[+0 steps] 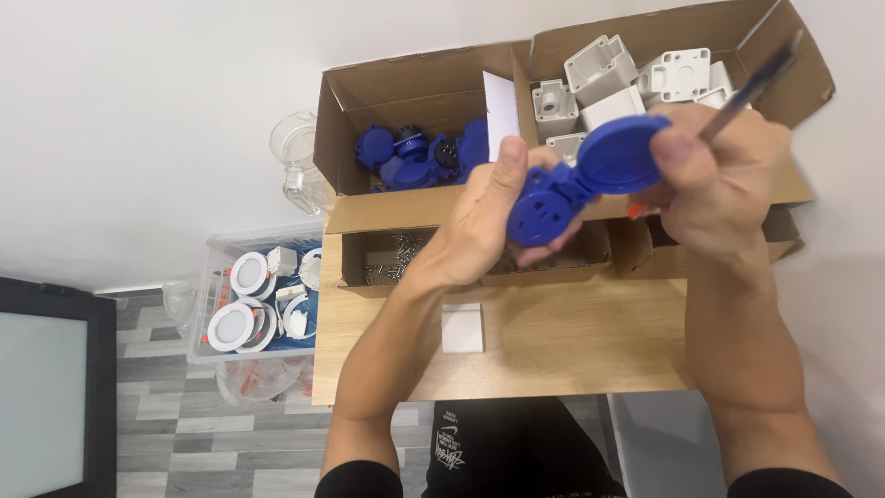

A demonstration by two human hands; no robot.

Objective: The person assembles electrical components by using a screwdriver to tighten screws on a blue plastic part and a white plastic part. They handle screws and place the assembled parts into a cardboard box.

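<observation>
Blue socket cover (572, 184) sits above the wooden table (553, 341), just over cardboard boxes (415, 92). Left hand (484, 217) grips its body; right hand (719, 175) pinches the lid plus a screwdriver (756, 83).

Cardboard boxes (415, 92) behind wooden table (553, 350), plastic bin (217, 254) left (on floor)

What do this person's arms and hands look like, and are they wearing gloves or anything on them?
No gloves: the left hand and the right hand are both bare, with no rings, watch or bracelet showing. The forearms are uncovered too. Black sleeves begin only near the bottom edge of the picture, about the elbows. They look plain, with no markings on the parts in view.
</observation>
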